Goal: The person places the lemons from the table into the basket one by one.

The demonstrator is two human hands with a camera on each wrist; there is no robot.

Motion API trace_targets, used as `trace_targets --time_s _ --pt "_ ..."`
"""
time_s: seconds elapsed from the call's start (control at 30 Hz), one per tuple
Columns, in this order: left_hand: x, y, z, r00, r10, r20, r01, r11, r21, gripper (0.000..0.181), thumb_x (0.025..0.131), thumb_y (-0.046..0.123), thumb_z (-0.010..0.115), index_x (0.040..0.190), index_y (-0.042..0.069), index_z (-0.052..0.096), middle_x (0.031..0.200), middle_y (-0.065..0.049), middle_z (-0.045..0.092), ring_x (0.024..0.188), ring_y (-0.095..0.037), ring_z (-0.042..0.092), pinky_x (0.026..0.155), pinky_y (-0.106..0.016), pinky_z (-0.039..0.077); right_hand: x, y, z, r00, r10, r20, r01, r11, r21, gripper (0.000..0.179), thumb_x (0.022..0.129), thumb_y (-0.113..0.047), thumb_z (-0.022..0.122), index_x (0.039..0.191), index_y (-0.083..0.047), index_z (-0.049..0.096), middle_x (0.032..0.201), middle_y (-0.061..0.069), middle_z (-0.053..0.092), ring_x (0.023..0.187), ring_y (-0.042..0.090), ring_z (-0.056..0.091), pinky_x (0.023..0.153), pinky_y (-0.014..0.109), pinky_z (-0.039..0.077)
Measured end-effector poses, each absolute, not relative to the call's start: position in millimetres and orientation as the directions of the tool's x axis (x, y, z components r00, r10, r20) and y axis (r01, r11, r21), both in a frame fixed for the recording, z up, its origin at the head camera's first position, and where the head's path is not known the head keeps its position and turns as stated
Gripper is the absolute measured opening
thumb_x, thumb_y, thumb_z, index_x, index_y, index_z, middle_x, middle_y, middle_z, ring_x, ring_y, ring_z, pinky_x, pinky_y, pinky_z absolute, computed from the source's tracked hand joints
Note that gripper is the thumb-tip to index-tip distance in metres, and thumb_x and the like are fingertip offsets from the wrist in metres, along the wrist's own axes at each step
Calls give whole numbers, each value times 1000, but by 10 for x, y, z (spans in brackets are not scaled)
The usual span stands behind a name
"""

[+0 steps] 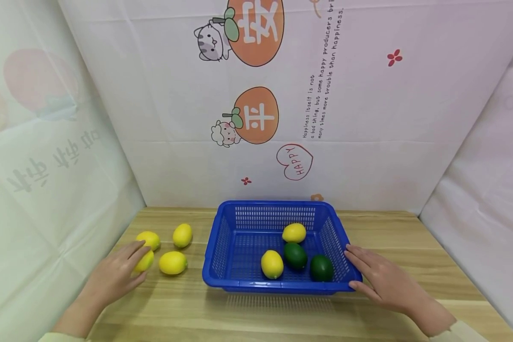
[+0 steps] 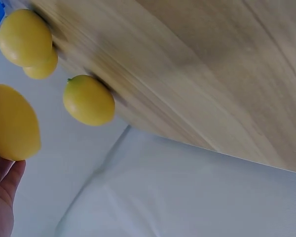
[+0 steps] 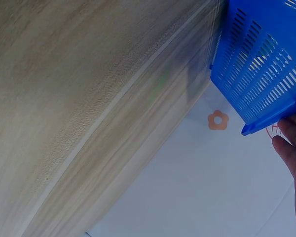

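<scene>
At the left of the head view my left hand (image 1: 115,273) holds a lemon (image 1: 144,262) between thumb and fingers. The left wrist view shows this lemon (image 2: 12,123) up close, apart from the table. Just beyond it lie three more lemons: one at the back (image 1: 148,240), one further right (image 1: 182,235) and one in front (image 1: 173,263). My right hand (image 1: 384,278) rests its fingers on the right rim of a blue plastic basket (image 1: 282,285). Inside are two lemons (image 1: 272,264) and two dark green oval fruits (image 1: 295,255).
The basket stands on a wood-grain table (image 1: 188,308) near the back wall. White printed cloth (image 1: 355,161) hangs behind the table and along both sides. Bare tabletop shows in front of the basket.
</scene>
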State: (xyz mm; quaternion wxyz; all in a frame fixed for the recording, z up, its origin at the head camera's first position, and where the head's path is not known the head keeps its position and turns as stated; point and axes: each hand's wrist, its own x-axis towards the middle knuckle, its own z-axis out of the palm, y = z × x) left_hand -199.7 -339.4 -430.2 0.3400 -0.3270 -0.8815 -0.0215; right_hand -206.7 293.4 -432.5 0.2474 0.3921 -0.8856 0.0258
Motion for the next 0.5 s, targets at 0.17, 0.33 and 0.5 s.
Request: trace_targets --time_s 0.17,0.33,0.5 --pt "-2054 -3327 -4275 -493 576 652 615 761 -207 58 97 43 37 112 -7 63 110 -27 62 93 -46 62 74 -56 55 -2069 2931 -4319 -569 -683 457 -712 688 141 60 89 -39 68 128 5 58 133 21 56 115 36 58 87 52 53" --pt "-2105 -3247 -4236 -442 596 670 634 736 -237 64 100 46 31 108 -7 65 109 -26 63 93 -45 63 75 -56 55 -2068 2934 -4320 -564 -686 460 -715 684 144 60 89 -38 68 128 6 58 132 22 56 114 36 58 88 52 53" --pt "-2146 -3187 -4197 -408 617 673 642 718 -268 61 100 43 31 106 -6 65 108 -26 64 93 -44 63 75 -55 55 -2066 2934 -4317 -567 -685 458 -712 687 144 60 89 -39 68 128 6 58 133 21 56 115 36 58 88 53 52"
